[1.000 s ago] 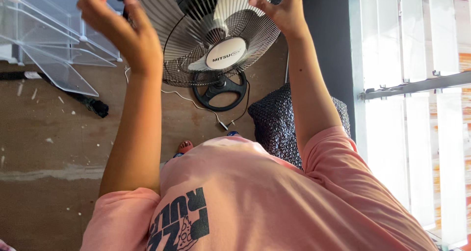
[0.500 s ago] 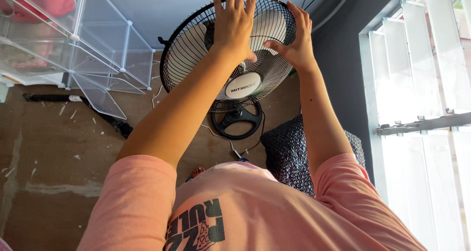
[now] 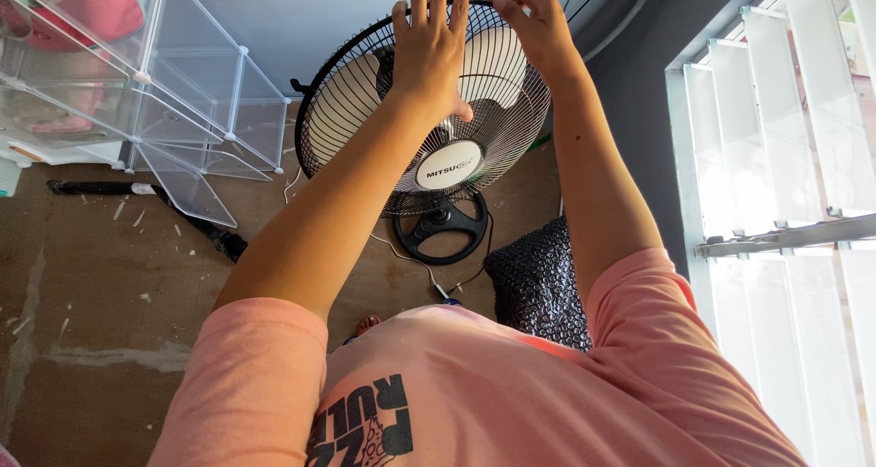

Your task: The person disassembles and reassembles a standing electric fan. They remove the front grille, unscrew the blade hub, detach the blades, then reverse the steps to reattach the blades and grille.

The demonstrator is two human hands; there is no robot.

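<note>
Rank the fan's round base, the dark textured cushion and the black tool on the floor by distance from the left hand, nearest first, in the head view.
From the left hand:
1. Fan's round base, directly below the grille.
2. Dark textured cushion, lower right, beside the base.
3. Black tool, far left on the floor.

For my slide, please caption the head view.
Both hands, left hand and right hand, rest on black wire-grille floor fan.

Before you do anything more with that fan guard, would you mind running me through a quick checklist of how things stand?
1. Left hand on the fan guard: ok, fingers spread over the upper wires.
2. Right hand at the guard's top rim: ok, fingertips pinch there.
3. Blades at rest: ok, they look sharp, not blurred.
4. Fan unplugged: cannot tell, the white cord runs out of sight.
5. Round base flat on the floor: ok.
</note>
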